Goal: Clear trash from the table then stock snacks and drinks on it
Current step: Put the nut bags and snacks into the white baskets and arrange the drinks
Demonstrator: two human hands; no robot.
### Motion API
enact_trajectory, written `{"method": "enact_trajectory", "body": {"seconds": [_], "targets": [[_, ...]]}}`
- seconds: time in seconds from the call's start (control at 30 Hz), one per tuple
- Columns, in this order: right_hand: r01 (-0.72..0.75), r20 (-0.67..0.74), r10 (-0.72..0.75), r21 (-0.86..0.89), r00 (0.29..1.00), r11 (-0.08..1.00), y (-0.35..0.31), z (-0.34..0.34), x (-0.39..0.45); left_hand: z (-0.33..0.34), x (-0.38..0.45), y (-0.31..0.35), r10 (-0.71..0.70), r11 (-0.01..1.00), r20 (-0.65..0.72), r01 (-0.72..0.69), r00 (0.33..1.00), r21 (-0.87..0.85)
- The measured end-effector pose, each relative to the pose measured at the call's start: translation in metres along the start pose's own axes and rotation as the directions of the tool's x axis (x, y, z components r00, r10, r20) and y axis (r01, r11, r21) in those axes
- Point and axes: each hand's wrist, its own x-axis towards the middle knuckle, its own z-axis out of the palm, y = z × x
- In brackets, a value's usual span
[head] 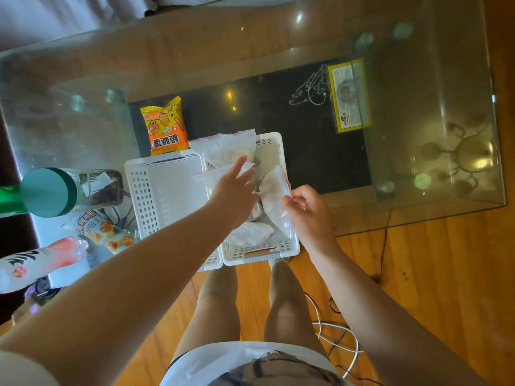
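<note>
Two white perforated baskets stand side by side at the near edge of the glass table [278, 37]. The left basket [156, 190] looks bare inside. The right basket [276, 240] holds several clear zip bags of pale snacks [231, 147]. My left hand [237, 185] reaches over them, fingers straight, touching a bag. My right hand [309, 210] pinches the red-sealed edge of one zip bag [274, 196] that stands tilted at the basket's right wall. An orange snack packet [164, 126] lies on the table behind the left basket.
At the left stand a jar with a teal lid [69, 190], a snack bag with a chick picture [108, 235] and a pink-and-white drink bottle [41, 263]. A yellow box [349, 96] lies on the lower black shelf. Cables trail on the wooden floor.
</note>
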Motion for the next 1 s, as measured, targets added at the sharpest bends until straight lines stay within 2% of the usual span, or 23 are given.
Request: {"method": "enact_trajectory", "body": {"seconds": [0.37,0.67,0.8,0.9,0.93,1.0], "targets": [[-0.035,-0.020,0.033,-0.123,0.999,0.992,0.018,0.010,0.023,0.022,-0.019,-0.010,0.029,0.999,0.000,-0.029,1.000,0.021],[-0.052,-0.146,0.030,-0.150,0.989,0.987,0.039,-0.011,0.037,0.018,-0.018,-0.009,0.032,0.999,-0.026,-0.032,0.999,-0.015],[-0.113,-0.149,0.094,-0.129,0.984,0.985,0.049,-0.024,0.042,0.007,-0.013,-0.003,0.043,0.988,-0.109,-0.059,0.993,-0.143],[-0.112,-0.139,0.094,-0.130,0.986,0.985,0.046,-0.026,0.045,0.002,-0.009,0.005,-0.009,0.955,-0.136,-0.032,0.991,-0.296],[-0.068,-0.162,0.040,-0.168,0.986,0.983,0.043,-0.025,0.044,0.001,-0.008,0.007,-0.047,0.930,-0.155,-0.013,0.987,-0.366],[0.118,-0.205,-0.191,-0.321,0.960,0.940,0.032,-0.023,0.037,0.002,-0.011,0.012,-0.150,0.856,-0.204,0.024,0.967,-0.516]]}}
